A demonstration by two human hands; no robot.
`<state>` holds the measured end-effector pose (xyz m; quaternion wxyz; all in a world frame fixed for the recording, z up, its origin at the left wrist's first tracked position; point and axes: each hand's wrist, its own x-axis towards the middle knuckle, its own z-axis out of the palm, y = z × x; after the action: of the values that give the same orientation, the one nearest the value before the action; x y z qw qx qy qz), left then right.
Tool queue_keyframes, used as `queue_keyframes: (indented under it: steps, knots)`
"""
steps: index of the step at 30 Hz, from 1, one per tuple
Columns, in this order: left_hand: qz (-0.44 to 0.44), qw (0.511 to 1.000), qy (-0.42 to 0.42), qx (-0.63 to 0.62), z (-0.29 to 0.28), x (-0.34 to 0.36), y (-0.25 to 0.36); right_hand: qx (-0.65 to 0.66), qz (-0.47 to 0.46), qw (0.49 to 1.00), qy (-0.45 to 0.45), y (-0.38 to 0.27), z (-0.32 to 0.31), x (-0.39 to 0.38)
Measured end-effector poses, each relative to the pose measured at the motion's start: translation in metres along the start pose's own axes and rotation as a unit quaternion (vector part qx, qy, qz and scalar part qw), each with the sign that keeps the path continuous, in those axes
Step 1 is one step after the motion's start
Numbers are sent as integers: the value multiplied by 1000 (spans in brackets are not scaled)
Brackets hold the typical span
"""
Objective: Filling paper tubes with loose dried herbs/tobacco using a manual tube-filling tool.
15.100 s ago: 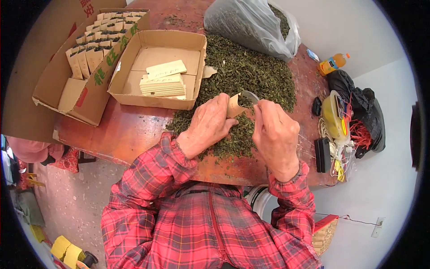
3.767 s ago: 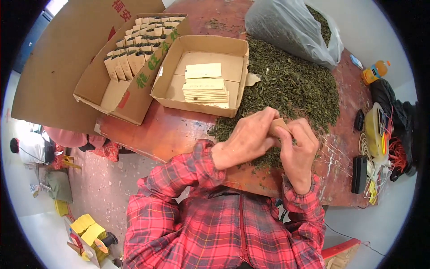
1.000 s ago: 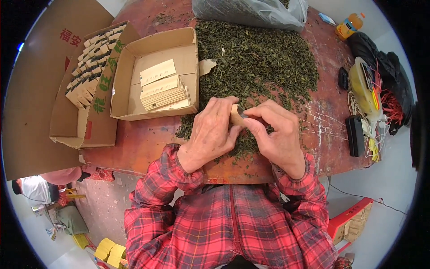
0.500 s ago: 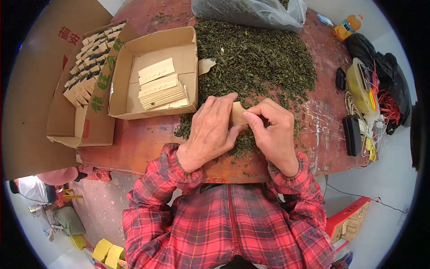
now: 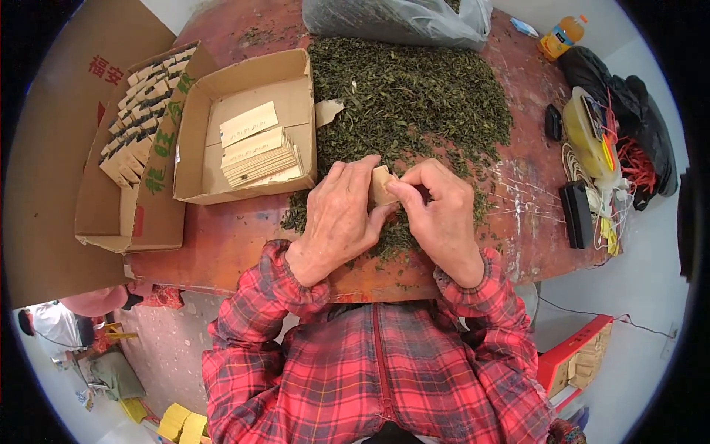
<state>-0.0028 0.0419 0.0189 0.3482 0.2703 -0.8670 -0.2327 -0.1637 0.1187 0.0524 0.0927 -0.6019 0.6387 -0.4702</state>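
Both hands meet over the near edge of a wide heap of dried dark green leaves [image 5: 414, 89]. Between them is a small tan paper packet [image 5: 381, 186]. My left hand [image 5: 339, 214] is closed round the packet's left side, fingers curled behind it and thumb in front. With thumb and forefinger pressed together, my right hand [image 5: 436, 211] pinches the packet's right edge. Its inside and lower end are hidden by my fingers. To the left of my hands, a shallow cardboard box [image 5: 255, 194] holds a fanned stack of flat tan packets [image 5: 259, 161].
Farther left, a cardboard carton [image 5: 159, 222] holds rows of filled packets [image 5: 144, 118]. A clear plastic bag [image 5: 399, 26] lies behind the leaves. At the right are an orange drink bottle [image 5: 563, 38], a yellow container [image 5: 584, 137], a black case [image 5: 577, 214] and red ties [image 5: 636, 163].
My right fingers have shifted slightly along the packet's edge, still pinching it. The whole view has moved a little, so the table things appear slightly farther left.
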Motion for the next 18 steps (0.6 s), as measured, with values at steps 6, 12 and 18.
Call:
queue_keyframes:
  steps: [6,12,18]
  knots:
    - [-8,1000,-4,5,3,-1,-1,-10,-2,1000,13,2,3,-6]
    - [-2,1000,-6,11,5,-1,0,-36,-75,996,33,12,6,-4]
    - [6,1000,0,12,5,-1,-2,-19,-68,997,26,9,8,-1]
